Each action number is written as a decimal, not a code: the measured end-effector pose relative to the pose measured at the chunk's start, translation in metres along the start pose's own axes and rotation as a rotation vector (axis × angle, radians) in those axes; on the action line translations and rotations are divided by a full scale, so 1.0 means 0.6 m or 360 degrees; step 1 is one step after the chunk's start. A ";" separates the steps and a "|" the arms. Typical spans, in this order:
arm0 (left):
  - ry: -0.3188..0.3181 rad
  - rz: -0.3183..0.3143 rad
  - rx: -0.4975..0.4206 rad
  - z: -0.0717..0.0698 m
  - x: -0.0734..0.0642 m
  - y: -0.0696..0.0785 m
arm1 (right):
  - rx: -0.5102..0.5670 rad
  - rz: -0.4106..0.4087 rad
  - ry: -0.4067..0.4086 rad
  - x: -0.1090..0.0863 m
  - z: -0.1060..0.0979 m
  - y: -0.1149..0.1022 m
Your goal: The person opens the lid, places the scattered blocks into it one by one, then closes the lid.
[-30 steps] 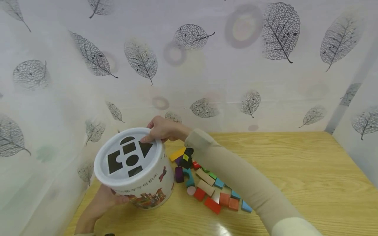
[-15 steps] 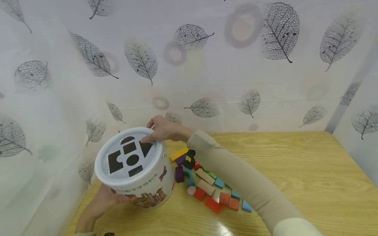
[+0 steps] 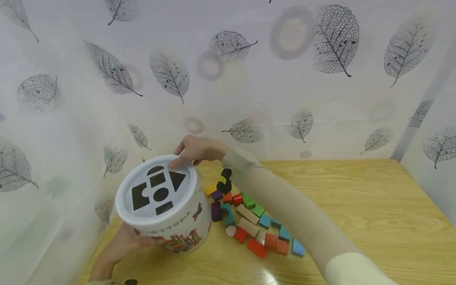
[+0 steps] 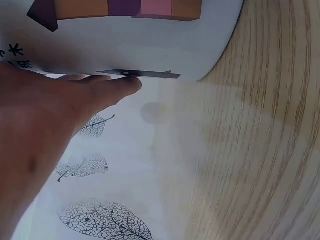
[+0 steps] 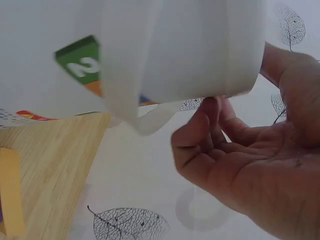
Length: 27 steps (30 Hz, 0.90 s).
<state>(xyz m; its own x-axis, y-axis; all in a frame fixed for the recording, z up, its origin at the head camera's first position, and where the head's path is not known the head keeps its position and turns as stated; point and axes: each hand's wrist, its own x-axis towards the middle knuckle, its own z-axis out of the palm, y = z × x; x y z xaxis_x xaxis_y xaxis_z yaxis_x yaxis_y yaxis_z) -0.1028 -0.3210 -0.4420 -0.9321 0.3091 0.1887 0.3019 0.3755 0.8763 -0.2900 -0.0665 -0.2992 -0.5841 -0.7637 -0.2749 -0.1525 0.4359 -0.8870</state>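
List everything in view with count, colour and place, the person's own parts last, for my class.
Bucket: one, white with prints, at the table's left.
Lid: one, white with six dark cut-outs, on the bucket.
Band: one, white, beside the bucket.
Blocks: many, some hidden; purple, yellow, red, orange, green, blue, pink, plain wood; right of the bucket.
Black piece: count unclear, black, among the blocks.
Table: one, light wood, beneath.
Backdrop: one, white with leaf prints, behind.
Dark object: one, black, bottom edge.
Sleeves: two, beige, both arms.
Left fingers: one set, touching the bucket's side.
Right fingers: one set, pinching the lid's rim.
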 end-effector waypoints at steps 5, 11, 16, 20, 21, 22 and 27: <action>-0.0030 0.0021 -0.0037 -0.002 0.005 -0.006 | -0.0079 0.0001 0.0030 0.020 0.002 -0.017; -0.0019 0.0024 -0.0057 -0.004 0.009 -0.001 | -0.0160 0.0054 -0.0070 0.034 0.003 -0.026; -0.0017 0.0019 -0.0027 -0.003 0.007 0.009 | -0.0108 0.0090 -0.0220 0.039 0.002 -0.027; -0.0031 0.0088 -0.0063 -0.004 0.012 0.013 | -0.0058 0.0065 -0.0245 0.040 0.002 -0.026; -0.0033 0.0102 -0.0076 -0.005 0.012 0.014 | -0.0034 0.0052 -0.0249 0.040 0.002 -0.025; -0.0036 0.0109 -0.0080 -0.006 0.013 0.014 | -0.0014 0.0039 -0.0249 0.040 0.003 -0.025; -0.0034 0.0058 -0.0072 -0.010 0.009 0.010 | 0.0041 -0.0020 -0.0221 0.039 0.007 -0.018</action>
<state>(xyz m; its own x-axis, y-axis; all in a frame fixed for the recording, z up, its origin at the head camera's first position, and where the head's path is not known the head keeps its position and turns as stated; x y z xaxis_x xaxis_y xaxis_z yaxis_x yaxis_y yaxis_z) -0.1070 -0.3222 -0.4329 -0.9161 0.3407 0.2114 0.3255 0.3240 0.8883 -0.2989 -0.0911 -0.2973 -0.4662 -0.8282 -0.3110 -0.1374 0.4151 -0.8994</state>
